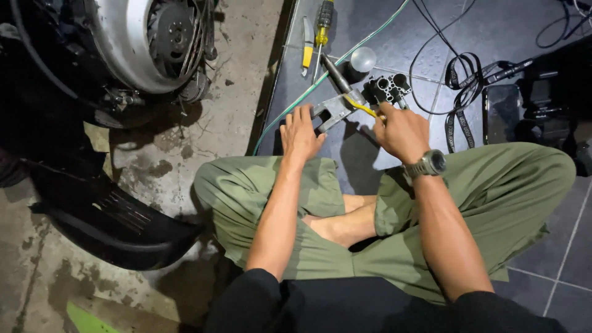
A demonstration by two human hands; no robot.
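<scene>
Pressing down with my left hand (300, 132), I keep the fingers spread and nearly flat over the near end of a grey metal bracket (333, 109) lying on the dark tiled floor (493, 37) just past my knees; that grip is open, a palm-and-fingers hold rather than a clench; my right hand (401, 131) is curled closed, its fingertips pinched on a thin yellow tool (361, 108), though I cannot tell exactly what kind; the tool's long axis runs low and slantwise from my right fingers up and left to the bracket, its far tip touching the metal; the bracket's own long axis slants away from me to the right, carrying on into a dark cylindrical handle (336, 73); just beyond my right hand sits a black block of round sockets (390, 86); a clear bulb (362, 59) lies near it; a yellow-handled screwdriver (322, 28) rests farther off; a green cable (320, 77) crosses the floor beside the bracket.
</scene>
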